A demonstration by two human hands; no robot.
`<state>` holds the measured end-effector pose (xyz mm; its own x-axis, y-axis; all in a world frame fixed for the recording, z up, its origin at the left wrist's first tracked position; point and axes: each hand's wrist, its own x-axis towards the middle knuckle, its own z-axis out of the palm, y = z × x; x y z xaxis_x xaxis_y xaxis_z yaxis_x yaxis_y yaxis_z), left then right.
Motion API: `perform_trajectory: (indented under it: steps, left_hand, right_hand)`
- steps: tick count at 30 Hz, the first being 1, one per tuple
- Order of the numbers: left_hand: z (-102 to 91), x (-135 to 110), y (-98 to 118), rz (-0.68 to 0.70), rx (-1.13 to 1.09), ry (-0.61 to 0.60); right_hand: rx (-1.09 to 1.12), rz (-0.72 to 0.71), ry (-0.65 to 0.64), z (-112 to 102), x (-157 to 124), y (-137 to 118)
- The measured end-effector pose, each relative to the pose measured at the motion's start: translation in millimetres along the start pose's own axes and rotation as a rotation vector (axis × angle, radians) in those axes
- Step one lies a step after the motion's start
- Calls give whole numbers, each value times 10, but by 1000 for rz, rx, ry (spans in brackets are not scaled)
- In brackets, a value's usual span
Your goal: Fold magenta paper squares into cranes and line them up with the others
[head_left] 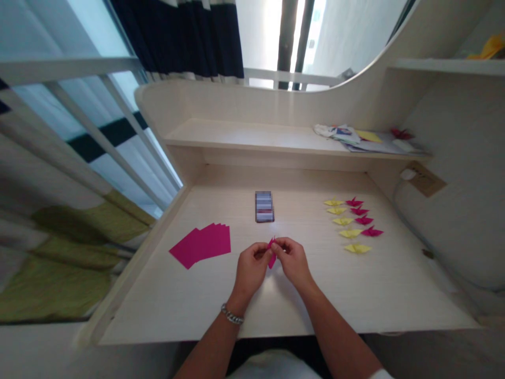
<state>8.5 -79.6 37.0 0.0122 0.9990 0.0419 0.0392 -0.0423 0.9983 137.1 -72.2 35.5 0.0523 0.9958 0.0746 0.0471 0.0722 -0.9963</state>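
A small folded piece of magenta paper (272, 260) is pinched between both my hands above the front middle of the desk. My left hand (253, 266) grips it from the left, fingers curled, with a chain bracelet at the wrist. From the right, my right hand (291, 259) closes thumb and fingers on its upper part. Much of the paper is hidden behind the fingers. To the left lies a fanned stack of magenta paper sheets (205, 243). Over on the right stand yellow paper cranes (350, 233) and magenta paper cranes (372, 231) in two columns, several of each.
A phone (264, 206) lies just beyond my hands. Papers (345, 135) rest on the shelf (252, 134) at the back. A cable (418, 234) runs down the right wall from a socket plate (425, 179). White rails (122, 113) border the left side.
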Motion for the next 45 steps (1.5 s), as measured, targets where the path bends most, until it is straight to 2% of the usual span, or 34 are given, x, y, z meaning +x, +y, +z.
perform_trajectory:
  steps: [12,22,39,45]
  left_hand:
    - [13,-10,38,8,2,11]
    - [31,-21,50,-45,-58,30]
    - [35,-44,17,9,5,24]
    - [24,-36,17,-25,5,17]
  right_hand:
    - [64,0,13,-11,30,0]
    - [17,-11,26,5,19,-25]
    - [-9,-17,25,-7,13,-79]
    - [-22,-13,29,-12,19,-84]
